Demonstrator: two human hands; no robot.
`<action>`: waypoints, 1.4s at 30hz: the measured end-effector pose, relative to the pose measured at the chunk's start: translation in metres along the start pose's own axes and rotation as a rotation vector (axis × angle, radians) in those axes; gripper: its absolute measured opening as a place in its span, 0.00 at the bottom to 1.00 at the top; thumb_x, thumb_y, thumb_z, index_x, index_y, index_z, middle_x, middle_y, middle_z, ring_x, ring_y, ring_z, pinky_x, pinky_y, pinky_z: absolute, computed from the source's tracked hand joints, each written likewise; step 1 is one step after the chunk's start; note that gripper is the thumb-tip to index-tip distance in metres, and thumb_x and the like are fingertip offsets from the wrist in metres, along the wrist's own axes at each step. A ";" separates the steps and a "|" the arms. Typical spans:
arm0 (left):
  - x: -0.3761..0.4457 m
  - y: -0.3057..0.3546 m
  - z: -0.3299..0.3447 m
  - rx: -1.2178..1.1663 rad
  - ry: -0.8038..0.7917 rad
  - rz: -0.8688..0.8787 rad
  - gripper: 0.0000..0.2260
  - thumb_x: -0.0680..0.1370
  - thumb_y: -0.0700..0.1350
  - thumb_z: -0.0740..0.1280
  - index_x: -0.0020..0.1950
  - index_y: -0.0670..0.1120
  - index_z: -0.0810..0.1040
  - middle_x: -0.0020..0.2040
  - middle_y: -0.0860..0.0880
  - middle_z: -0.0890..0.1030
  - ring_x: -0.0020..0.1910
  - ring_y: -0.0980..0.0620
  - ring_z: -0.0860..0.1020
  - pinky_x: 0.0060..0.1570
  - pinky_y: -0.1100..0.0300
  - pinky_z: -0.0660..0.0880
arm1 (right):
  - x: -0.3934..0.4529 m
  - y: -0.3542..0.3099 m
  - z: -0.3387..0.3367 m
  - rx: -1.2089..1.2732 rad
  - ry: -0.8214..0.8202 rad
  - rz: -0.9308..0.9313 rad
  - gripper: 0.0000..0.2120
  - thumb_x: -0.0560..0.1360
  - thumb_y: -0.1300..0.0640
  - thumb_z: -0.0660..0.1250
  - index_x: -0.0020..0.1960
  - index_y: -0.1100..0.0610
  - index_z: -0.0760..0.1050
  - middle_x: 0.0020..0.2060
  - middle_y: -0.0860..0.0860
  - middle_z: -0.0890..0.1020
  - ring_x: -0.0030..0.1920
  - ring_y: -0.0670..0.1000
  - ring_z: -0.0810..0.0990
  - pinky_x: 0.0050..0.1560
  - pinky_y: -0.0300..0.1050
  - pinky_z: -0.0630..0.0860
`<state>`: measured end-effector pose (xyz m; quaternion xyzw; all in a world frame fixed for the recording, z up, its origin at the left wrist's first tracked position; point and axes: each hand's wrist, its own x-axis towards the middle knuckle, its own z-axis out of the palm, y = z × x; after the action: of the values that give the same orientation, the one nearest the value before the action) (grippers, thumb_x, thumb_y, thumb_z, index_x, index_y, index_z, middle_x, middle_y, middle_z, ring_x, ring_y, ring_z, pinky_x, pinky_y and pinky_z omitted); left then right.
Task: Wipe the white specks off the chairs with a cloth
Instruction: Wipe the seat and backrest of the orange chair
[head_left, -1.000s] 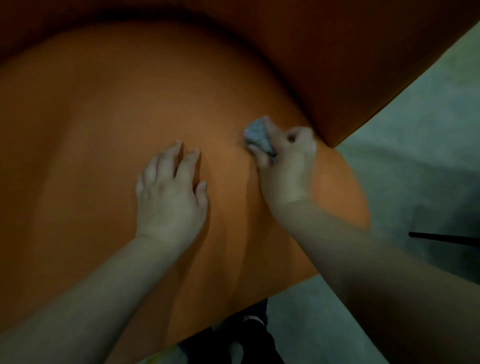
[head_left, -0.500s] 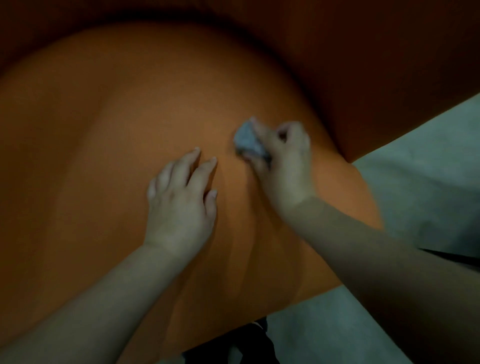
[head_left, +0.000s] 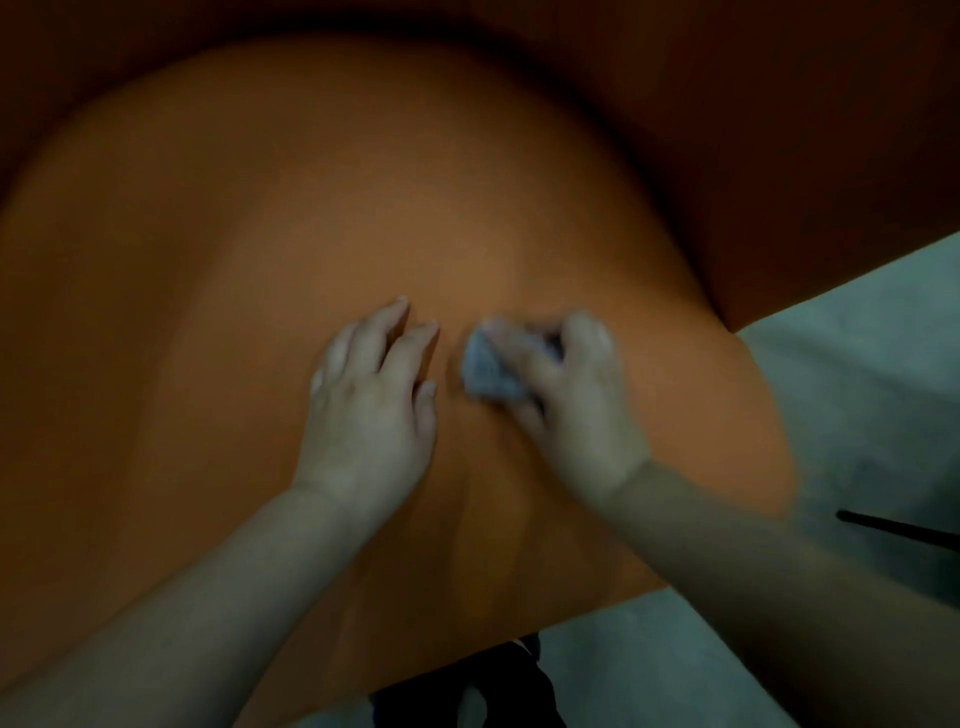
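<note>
An orange chair seat (head_left: 260, 291) fills most of the head view, with its darker backrest (head_left: 779, 156) rising at the top right. My right hand (head_left: 576, 410) clutches a small bunched grey cloth (head_left: 485, 371) and presses it onto the seat near the middle. Beside it, my left hand (head_left: 369, 410) rests flat on the seat with fingers apart, just left of the cloth. The right hand is motion-blurred. No white specks can be made out in this dim light.
Pale grey floor (head_left: 857, 395) shows to the right and below the seat's front edge. A thin black rod (head_left: 898, 530) lies over the floor at the right edge. Something dark (head_left: 467, 686) sits under the seat at the bottom.
My right hand has slid the cloth toward me and leftward across the seat, closer to my left hand. The left hand stays pressed flat on the seat.
</note>
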<state>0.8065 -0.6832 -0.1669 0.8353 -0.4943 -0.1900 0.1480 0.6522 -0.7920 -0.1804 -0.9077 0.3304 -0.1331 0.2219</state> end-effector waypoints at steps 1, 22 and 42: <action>-0.002 -0.002 -0.001 -0.001 0.001 -0.002 0.22 0.76 0.43 0.66 0.70 0.48 0.71 0.73 0.48 0.66 0.70 0.45 0.61 0.67 0.45 0.62 | -0.021 0.001 -0.003 -0.020 -0.041 -0.071 0.29 0.66 0.59 0.78 0.66 0.52 0.76 0.46 0.62 0.74 0.45 0.62 0.75 0.45 0.53 0.73; -0.048 -0.029 -0.009 0.034 -0.006 -0.027 0.22 0.76 0.42 0.67 0.70 0.47 0.71 0.73 0.46 0.66 0.70 0.43 0.61 0.67 0.42 0.62 | -0.031 0.016 -0.010 -0.082 0.228 0.382 0.27 0.71 0.63 0.71 0.69 0.51 0.73 0.52 0.63 0.71 0.52 0.62 0.71 0.54 0.55 0.70; -0.126 -0.018 -0.119 0.193 -0.122 -0.210 0.26 0.80 0.52 0.60 0.77 0.52 0.59 0.77 0.51 0.58 0.73 0.48 0.58 0.71 0.50 0.57 | -0.043 -0.105 -0.077 0.208 -0.031 0.432 0.22 0.74 0.47 0.69 0.68 0.45 0.73 0.50 0.52 0.68 0.52 0.53 0.70 0.57 0.50 0.72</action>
<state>0.8208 -0.5566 -0.0480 0.8795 -0.4284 -0.2064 0.0162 0.6465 -0.7160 -0.0665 -0.7900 0.4980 -0.1018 0.3428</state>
